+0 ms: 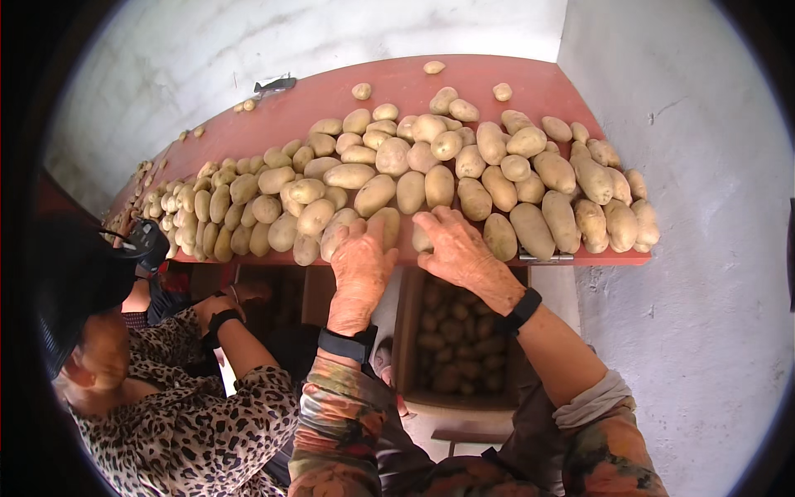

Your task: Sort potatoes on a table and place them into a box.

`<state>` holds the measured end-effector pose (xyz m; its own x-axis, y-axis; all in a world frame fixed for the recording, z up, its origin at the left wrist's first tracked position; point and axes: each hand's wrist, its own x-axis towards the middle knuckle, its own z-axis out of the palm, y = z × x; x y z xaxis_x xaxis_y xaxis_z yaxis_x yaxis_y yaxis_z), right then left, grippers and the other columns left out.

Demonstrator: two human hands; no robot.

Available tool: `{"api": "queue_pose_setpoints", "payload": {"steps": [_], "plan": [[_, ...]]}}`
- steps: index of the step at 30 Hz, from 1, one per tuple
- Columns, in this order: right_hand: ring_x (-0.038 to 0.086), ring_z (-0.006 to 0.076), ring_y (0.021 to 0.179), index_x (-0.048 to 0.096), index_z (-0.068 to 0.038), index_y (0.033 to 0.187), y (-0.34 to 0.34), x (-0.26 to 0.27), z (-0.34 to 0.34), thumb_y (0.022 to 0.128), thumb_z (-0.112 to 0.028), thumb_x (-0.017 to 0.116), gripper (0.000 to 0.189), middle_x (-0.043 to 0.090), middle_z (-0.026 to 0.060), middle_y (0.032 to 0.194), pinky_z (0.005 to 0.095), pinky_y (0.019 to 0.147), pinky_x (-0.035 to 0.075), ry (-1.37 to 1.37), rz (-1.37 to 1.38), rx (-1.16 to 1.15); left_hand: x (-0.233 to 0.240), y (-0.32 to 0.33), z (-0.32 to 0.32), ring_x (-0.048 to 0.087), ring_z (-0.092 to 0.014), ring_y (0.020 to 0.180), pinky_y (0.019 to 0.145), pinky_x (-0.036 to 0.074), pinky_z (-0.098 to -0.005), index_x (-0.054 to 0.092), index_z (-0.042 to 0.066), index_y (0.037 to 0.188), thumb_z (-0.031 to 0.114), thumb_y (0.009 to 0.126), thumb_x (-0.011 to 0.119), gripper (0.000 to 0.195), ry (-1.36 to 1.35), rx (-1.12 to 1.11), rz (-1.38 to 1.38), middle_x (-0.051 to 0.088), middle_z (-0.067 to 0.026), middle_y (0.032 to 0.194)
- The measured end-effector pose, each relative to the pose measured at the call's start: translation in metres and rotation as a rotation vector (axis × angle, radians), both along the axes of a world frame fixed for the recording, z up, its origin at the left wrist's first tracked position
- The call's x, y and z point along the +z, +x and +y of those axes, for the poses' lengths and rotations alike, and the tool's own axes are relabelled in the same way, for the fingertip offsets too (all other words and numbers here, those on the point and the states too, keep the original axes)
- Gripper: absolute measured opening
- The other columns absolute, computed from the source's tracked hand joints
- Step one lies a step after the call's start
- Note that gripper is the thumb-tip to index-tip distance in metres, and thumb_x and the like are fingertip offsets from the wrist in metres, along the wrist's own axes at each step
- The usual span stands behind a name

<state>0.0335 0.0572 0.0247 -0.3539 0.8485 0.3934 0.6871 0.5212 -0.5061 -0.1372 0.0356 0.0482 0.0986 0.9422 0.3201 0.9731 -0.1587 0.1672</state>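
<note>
Many potatoes (375,195) lie heaped on a red tabletop (348,93). My left hand (360,264) is at the front edge, its fingers bent over the potatoes there. One potato (386,225) shows beside its index finger, another (335,235) along its outer side; whether it grips either is hidden. Just to the right, my right hand (459,248) has a pale potato (421,239) between thumb and fingers, partly covered by the hand. A narrow strip of bare red surface separates the two hands. Both wrists wear black bands.
Below the table edge stands a cardboard box (407,385) holding potatoes (456,329). At my left sits a co-worker in a leopard-print top (186,428) and dark cap. A grey wall (683,186) borders the table's right end. A metal hinge or latch (559,256) is on the front edge.
</note>
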Motion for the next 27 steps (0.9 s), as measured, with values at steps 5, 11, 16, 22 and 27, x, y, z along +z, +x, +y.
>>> {"api": "queue_pose_setpoints", "payload": {"steps": [5, 11, 16, 22, 27], "plan": [[0.054, 0.0373, 0.101, 0.051, -0.004, 0.12, 0.019, -0.006, -0.005, 0.066, -0.009, 0.074, 0.058, 0.051, 0.0179, 0.107, 0.0454, 0.086, 0.049, 0.085, -0.03, 0.035, -0.003, 0.006, 0.008, 0.055, -0.037, 0.103, 0.083, 0.051, -0.0441, 0.053, 0.009, 0.123, 0.016, 0.066, 0.08, 0.063, -0.065, 0.029, 0.054, 0.061, -0.0132, 0.108], [0.053, 0.0417, 0.103, 0.048, -0.003, 0.12, 0.021, -0.012, -0.009, 0.074, -0.013, 0.074, 0.054, 0.05, 0.0243, 0.112, 0.0473, 0.09, 0.047, 0.044, -0.028, 0.043, -0.009, 0.01, 0.014, 0.055, -0.036, 0.105, 0.082, 0.052, -0.043, 0.052, 0.009, 0.122, 0.019, 0.068, 0.08, 0.061, -0.06, 0.054, 0.142, 0.061, -0.0128, 0.111], [0.053, 0.0413, 0.103, 0.049, -0.006, 0.121, 0.029, -0.01, -0.007, 0.071, -0.012, 0.07, 0.055, 0.052, 0.0223, 0.11, 0.0474, 0.09, 0.046, -0.016, 0.037, 0.098, -0.015, 0.017, 0.02, 0.055, -0.037, 0.106, 0.081, 0.052, -0.0445, 0.051, 0.008, 0.117, 0.024, 0.071, 0.078, 0.056, -0.078, 0.05, 0.18, 0.066, -0.0129, 0.098], [0.055, 0.0379, 0.098, 0.056, -0.005, 0.11, 0.033, 0.021, -0.025, 0.069, -0.014, 0.066, 0.043, 0.057, 0.0194, 0.099, 0.0444, 0.083, 0.046, -0.115, 0.222, 0.36, -0.017, 0.012, 0.026, 0.056, -0.037, 0.103, 0.08, 0.052, -0.045, 0.056, 0.009, 0.107, 0.027, 0.073, 0.075, 0.043, 0.048, 0.058, 0.224, 0.067, -0.0128, 0.095], [0.056, 0.0356, 0.105, 0.058, -0.004, 0.118, 0.055, 0.023, -0.03, 0.072, -0.025, 0.07, 0.052, 0.061, 0.0194, 0.11, 0.0403, 0.091, 0.045, -0.416, -0.017, 0.554, -0.003, 0.021, 0.017, 0.058, -0.036, 0.101, 0.083, 0.05, -0.0452, 0.058, 0.008, 0.111, 0.027, 0.067, 0.072, 0.05, -0.036, 0.066, 0.202, 0.066, -0.0155, 0.1]]}}
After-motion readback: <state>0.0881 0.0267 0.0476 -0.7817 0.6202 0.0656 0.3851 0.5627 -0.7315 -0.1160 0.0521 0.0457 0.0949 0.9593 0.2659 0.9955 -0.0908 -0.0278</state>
